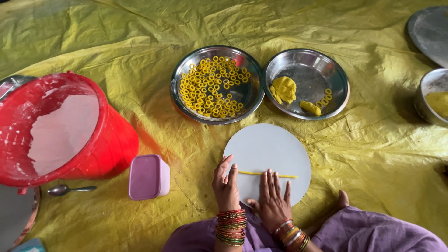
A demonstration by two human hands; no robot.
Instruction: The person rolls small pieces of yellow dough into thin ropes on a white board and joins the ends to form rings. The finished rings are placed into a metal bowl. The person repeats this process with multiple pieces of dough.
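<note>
A thin yellow dough strand [268, 174] lies across a round white board [270, 149] on the yellow sheet. My left hand [226, 183] rests flat on the board's left edge, fingertips near the strand's left end. My right hand [273, 199] lies flat on the board just below the strand, fingers spread toward it. Both wrists carry coloured bangles. Neither hand holds anything. Beyond the board stand a steel plate of several small yellow dough rings [214, 86] and a steel plate [311, 79] with yellow dough lumps [283, 88] and a few rings.
A red bucket [65, 128] with white flour stands at the left, with a pink lidded box [148, 176] and a spoon [70, 189] beside it. At the right edge sit a steel bowl of yellow dough [434, 95] and a steel lid [430, 30]. My purple-clad knees fill the bottom.
</note>
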